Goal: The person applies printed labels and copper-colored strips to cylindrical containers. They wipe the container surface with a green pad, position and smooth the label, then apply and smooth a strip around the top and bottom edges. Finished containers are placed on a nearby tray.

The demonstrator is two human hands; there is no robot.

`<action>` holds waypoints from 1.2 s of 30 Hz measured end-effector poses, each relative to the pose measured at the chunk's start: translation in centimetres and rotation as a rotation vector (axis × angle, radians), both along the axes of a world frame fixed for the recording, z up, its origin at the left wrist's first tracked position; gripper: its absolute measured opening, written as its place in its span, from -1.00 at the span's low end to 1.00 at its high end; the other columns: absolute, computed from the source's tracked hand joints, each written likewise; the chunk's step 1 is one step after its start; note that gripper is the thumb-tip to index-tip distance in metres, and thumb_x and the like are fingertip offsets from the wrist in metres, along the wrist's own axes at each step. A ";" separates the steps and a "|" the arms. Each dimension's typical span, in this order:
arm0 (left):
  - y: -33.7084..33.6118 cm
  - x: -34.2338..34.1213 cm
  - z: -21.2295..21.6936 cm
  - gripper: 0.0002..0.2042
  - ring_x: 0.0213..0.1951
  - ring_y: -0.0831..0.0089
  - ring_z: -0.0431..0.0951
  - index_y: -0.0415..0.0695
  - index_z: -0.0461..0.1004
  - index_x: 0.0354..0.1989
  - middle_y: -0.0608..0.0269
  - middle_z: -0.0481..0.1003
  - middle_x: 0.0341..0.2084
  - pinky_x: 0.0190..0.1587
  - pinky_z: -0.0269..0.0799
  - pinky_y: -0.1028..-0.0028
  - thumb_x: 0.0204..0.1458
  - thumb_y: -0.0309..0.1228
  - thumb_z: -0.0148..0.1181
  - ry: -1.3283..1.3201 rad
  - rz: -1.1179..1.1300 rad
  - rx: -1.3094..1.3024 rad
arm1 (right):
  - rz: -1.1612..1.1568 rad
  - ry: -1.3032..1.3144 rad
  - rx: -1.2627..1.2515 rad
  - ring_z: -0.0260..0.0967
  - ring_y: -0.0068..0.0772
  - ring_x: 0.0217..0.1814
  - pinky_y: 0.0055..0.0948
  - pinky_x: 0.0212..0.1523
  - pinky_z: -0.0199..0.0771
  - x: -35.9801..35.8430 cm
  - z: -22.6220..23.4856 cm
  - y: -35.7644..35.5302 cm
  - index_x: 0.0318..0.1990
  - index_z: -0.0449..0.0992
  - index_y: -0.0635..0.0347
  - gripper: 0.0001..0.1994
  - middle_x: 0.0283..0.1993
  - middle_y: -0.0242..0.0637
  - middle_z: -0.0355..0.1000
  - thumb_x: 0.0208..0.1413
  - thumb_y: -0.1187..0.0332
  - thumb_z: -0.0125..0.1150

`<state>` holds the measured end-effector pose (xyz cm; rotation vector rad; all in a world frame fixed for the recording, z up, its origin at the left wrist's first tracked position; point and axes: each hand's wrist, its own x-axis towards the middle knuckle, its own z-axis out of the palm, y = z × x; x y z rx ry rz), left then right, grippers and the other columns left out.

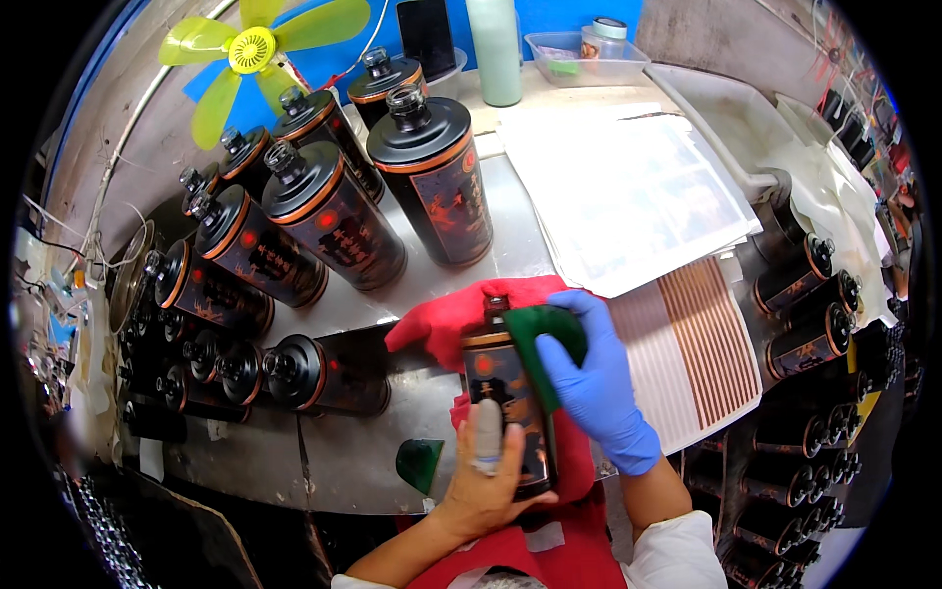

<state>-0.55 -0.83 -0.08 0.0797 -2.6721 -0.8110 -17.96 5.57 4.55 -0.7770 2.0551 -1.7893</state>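
A black bottle point(497, 371) with copper bands and a decorated wrap stands slightly tilted in front of me. My left hand point(488, 484), bare except for a pale covering on one finger, is closed round its lower part. In my blue-gloved right hand point(606, 395) is a dark green flat scraper point(538, 332), its thumb pressed on it. The scraper lies along the bottle's upper right side. Behind and beneath the bottle spreads a red cloth point(446, 312). A second dark green scraper point(419, 463) lies on the metal table to the left of my left hand.
Several similar bottles point(432, 187) stand at the back left, and more point(795, 355) crowd the right side. Paper sheets point(613, 201) and a striped sheet point(702, 344) cover the table's right. Behind are a yellow-green fan point(252, 51), a pale green flask point(494, 54) and a plastic tub point(549, 49).
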 end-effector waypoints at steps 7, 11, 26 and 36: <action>-2.0 2.7 -2.5 0.24 0.24 -0.33 -0.04 -0.44 -0.54 0.24 -0.49 -0.11 0.20 0.24 -0.22 -0.08 -0.25 0.01 0.37 -0.139 -0.028 0.345 | -0.127 -0.292 -0.161 0.32 -0.47 -0.06 -0.50 -0.07 0.36 -1.0 -4.0 1.9 0.02 0.27 0.20 -0.65 -0.08 -0.24 0.34 0.05 0.46 0.14; 0.3 1.2 0.9 0.00 0.20 -0.25 0.10 -0.42 -0.10 0.25 -0.37 -0.03 0.21 0.23 -0.40 -0.16 -0.20 0.02 0.32 0.137 -0.029 -0.242 | -0.115 0.051 -0.053 0.43 -0.33 -0.15 -0.42 -0.16 0.42 -0.2 -0.6 0.6 0.00 0.29 0.18 -0.66 -0.16 -0.14 0.42 0.05 0.42 0.15; -0.2 2.5 -1.2 0.10 0.27 -0.29 -0.10 -0.34 -0.25 0.30 -0.45 -0.09 0.22 0.24 -0.33 -0.13 -0.23 0.11 0.28 0.052 0.038 0.032 | -0.115 -0.092 -0.106 0.38 -0.43 -0.12 -0.48 -0.11 0.39 -1.2 -2.4 1.5 0.00 0.29 0.20 -0.67 -0.15 -0.21 0.40 0.05 0.45 0.14; -1.2 2.7 -3.2 0.12 0.09 -0.10 0.33 -0.46 -0.51 0.25 -0.31 0.21 0.11 0.12 0.24 0.24 -0.12 -0.01 0.25 -0.094 -0.038 0.209 | -0.065 -0.289 -0.199 0.29 -0.52 -0.04 -0.53 -0.03 0.32 -0.4 -4.2 1.7 0.03 0.27 0.22 -0.64 -0.07 -0.28 0.33 0.07 0.43 0.15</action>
